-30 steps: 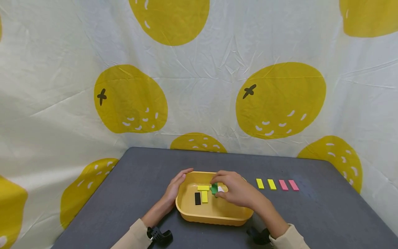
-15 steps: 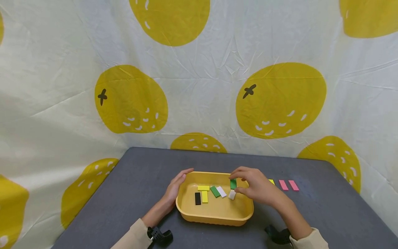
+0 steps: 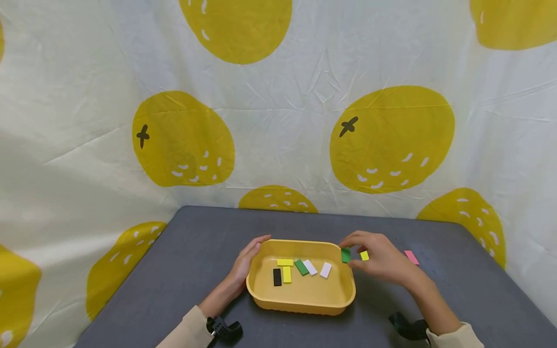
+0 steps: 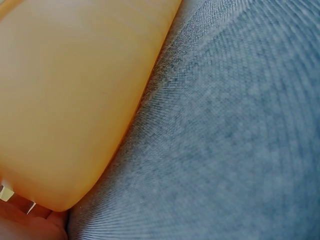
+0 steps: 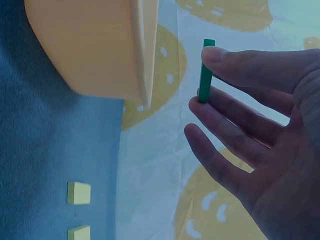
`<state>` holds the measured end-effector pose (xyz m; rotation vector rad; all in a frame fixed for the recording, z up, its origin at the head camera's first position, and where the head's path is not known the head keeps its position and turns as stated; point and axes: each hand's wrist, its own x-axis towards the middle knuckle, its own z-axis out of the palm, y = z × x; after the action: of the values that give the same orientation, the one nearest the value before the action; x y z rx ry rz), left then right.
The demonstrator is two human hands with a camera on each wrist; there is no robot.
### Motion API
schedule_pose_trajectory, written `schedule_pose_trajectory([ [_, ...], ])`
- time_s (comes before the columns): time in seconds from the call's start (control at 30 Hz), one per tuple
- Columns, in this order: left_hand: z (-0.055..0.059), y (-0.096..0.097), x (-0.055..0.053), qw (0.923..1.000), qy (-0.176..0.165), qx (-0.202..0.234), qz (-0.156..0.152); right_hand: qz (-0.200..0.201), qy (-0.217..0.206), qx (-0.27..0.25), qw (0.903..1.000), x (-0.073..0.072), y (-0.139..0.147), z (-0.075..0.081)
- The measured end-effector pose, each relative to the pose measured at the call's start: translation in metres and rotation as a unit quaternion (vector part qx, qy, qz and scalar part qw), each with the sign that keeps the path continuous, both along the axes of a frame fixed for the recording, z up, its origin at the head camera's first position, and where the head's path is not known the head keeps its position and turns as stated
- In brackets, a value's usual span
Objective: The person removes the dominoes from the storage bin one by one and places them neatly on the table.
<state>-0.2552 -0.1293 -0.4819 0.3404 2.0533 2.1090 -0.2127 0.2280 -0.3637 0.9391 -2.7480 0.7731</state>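
My right hand [image 3: 379,255] pinches a green domino [image 3: 345,255] between thumb and fingertips, just over the right rim of a yellow plastic tub [image 3: 300,308]. The right wrist view shows the domino [image 5: 206,75] edge-on, held beyond the tub's wall [image 5: 95,45]. Against the tub's left side rests my left hand [image 3: 242,268], its fingers stretched along the outer wall. Inside the tub lie a black domino [image 3: 277,277], two yellow dominoes [image 3: 286,275], another green domino [image 3: 301,267] and two white dominoes [image 3: 326,270].
On the grey table [image 3: 217,229] right of the tub, a yellow domino [image 3: 364,255] shows between my right fingers and a pink domino [image 3: 411,257] beyond them. Other pieces there are hidden behind the hand. A patterned cloth [image 3: 278,145] hangs behind the table.
My right hand has lifted the green domino from among the pieces in the tub and carried it right to the rim. The left hand and tub have stayed put.
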Motion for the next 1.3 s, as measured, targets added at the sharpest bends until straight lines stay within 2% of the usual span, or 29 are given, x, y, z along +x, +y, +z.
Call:
schedule_pose_trajectory([
  [0.4,-0.001,0.0,0.001,0.9999,-0.007,0.01,-0.001,0.001,-0.047,-0.004,0.9989,-0.01,0.036,-0.012],
  [0.53,0.0,0.001,0.0,0.9999,-0.007,0.007,-0.002,-0.008,-0.069,0.011,0.9975,-0.014,0.043,-0.017],
  [0.67,0.0,0.001,0.0,1.0,-0.005,0.004,-0.003,-0.019,-0.119,0.032,0.9922,-0.019,0.05,-0.023],
  [0.8,0.001,0.0,0.0,1.0,-0.006,0.001,-0.002,-0.01,-0.169,0.04,0.9847,-0.023,0.056,-0.029],
  [0.93,0.001,0.001,-0.002,1.0,0.001,-0.003,-0.001,0.007,-0.184,0.043,0.982,-0.025,0.062,-0.035],
  [1.13,0.0,0.002,-0.002,0.9999,0.008,-0.011,-0.001,-0.007,-0.198,0.07,0.9778,-0.025,0.064,-0.04],
  [1.3,-0.003,0.002,-0.001,0.9999,0.007,-0.008,0.005,-0.005,-0.221,0.063,0.9733,-0.027,0.063,-0.044],
])
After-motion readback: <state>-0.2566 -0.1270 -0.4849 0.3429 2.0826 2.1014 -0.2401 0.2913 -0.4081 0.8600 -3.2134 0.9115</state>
